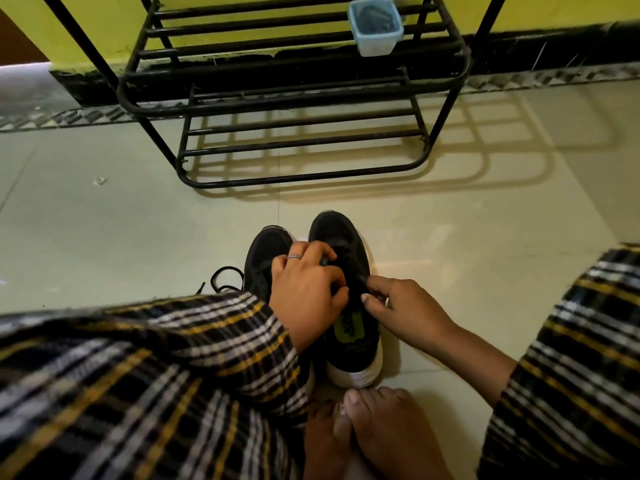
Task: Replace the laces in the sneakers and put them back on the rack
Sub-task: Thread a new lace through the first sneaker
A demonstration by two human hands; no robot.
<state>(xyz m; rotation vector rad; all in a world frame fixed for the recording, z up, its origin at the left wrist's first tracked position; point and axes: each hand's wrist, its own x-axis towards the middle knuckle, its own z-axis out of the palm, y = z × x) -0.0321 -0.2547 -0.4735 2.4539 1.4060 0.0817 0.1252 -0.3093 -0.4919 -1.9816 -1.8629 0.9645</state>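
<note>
Two black sneakers with white soles stand side by side on the floor, toes pointing at the rack. My left hand [306, 289] lies over the lacing of the right sneaker [349, 327], fingers curled and pinching a black lace there. My right hand [394, 303] pinches another stretch of black lace at that shoe's right edge. The left sneaker [266, 251] is partly hidden by my left hand and sleeve. A loose black lace [221, 277] curls on the floor to its left. The black metal shoe rack [294, 98] stands a short way beyond the shoes.
A pale blue plastic container [375, 26] sits on an upper rack shelf at the right. My bare feet [363, 431] rest just behind the sneakers' heels. Pale floor tiles [104, 230] spread to both sides. A yellow wall with a black skirting runs behind the rack.
</note>
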